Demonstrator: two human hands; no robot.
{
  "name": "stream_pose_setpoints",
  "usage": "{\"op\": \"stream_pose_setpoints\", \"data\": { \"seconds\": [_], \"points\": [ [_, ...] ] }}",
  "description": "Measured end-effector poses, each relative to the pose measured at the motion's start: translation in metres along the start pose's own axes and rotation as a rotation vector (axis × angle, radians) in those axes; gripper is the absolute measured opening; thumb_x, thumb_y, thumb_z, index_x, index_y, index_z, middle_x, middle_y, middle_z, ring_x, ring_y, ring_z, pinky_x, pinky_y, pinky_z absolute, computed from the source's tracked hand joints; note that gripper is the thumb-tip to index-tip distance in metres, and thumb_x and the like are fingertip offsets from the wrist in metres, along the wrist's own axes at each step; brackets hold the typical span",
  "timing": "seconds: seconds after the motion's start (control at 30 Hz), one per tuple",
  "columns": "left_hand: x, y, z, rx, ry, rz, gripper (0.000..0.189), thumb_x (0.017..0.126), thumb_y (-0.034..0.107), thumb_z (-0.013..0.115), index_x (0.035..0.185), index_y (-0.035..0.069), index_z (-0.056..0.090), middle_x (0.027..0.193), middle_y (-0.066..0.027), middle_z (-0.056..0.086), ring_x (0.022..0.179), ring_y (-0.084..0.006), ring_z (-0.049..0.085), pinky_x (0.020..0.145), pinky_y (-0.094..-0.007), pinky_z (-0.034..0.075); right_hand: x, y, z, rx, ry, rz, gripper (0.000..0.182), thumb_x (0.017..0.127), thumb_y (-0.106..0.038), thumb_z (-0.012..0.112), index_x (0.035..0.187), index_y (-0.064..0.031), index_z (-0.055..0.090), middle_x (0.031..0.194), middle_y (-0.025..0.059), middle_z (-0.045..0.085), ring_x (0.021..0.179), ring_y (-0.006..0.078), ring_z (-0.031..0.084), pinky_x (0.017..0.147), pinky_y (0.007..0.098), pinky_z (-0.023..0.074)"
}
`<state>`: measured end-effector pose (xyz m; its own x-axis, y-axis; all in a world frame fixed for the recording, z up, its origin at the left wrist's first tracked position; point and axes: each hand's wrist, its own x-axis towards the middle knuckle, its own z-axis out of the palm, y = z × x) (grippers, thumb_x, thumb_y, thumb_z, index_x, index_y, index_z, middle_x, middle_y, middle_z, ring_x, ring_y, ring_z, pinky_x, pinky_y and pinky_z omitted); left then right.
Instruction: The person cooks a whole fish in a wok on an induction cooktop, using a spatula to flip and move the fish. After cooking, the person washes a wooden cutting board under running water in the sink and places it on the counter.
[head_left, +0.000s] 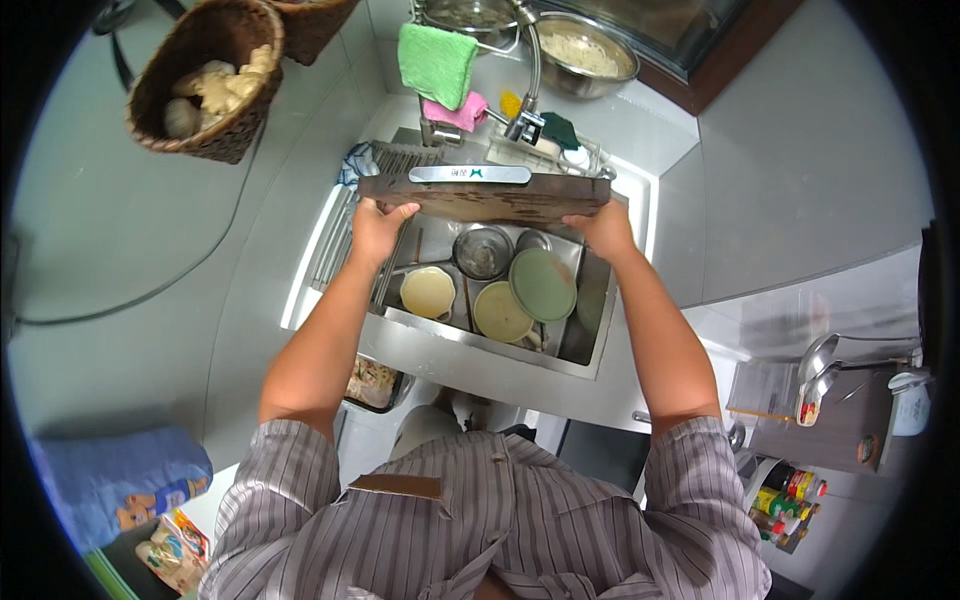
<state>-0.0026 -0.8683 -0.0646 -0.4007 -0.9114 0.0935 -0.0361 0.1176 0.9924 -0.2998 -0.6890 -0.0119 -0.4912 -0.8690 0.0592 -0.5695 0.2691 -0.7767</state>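
A thick dark wooden cutting board (495, 204) is held level across the sink between my two hands. On its edge sits a pale label strip (470, 174) bearing writing. My left hand (377, 225) grips the board's left end, thumb on the near face. At the right end, my right hand (604, 227) holds it the same way. Below the board, the stainless steel sink (581, 337) contains a small frying pan (484, 253), a green plate (543, 285), a cream bowl (427, 292) and a yellowish pan-like dish (501, 313). The board's underside is hidden.
Behind the board stands the faucet (529, 120), near a green towel (437, 64) and a metal bowl of pale food (581, 56). A roll-up drying rack (334, 247) covers the sink's left side. A wicker basket (206, 82) with ginger hangs upper left; bottles (787, 502) stand lower right.
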Motion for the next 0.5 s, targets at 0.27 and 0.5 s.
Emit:
{"op": "stream_pose_setpoints", "data": {
  "seconds": [0.27,0.5],
  "points": [
    [-0.093,0.047,-0.012,-0.133,0.236,0.058,0.04,0.077,0.008,0.074,0.11,-0.001,0.055,0.1,-0.0073,0.064,0.086,-0.0139,0.059,0.077,-0.0263,0.048,-0.025,-0.121,-0.076,-0.16,-0.175,-0.224,0.046,0.066,0.002,0.075,0.11,-0.004,0.061,0.093,0.0084,0.068,0.082,0.0162,0.061,0.078,0.0301,0.048],
    [-0.215,0.093,-0.07,-0.237,0.544,-0.001,0.037,0.08,0.012,0.072,0.111,0.001,0.054,0.096,-0.0064,0.063,0.082,-0.0144,0.061,0.069,-0.0269,0.052,-0.063,-0.213,-0.056,-0.187,-0.407,-0.551,0.055,0.064,-0.004,0.077,0.116,-0.0089,0.059,0.098,0.0164,0.067,0.086,0.0276,0.064,0.079,0.0342,0.0475]
  ]
}}
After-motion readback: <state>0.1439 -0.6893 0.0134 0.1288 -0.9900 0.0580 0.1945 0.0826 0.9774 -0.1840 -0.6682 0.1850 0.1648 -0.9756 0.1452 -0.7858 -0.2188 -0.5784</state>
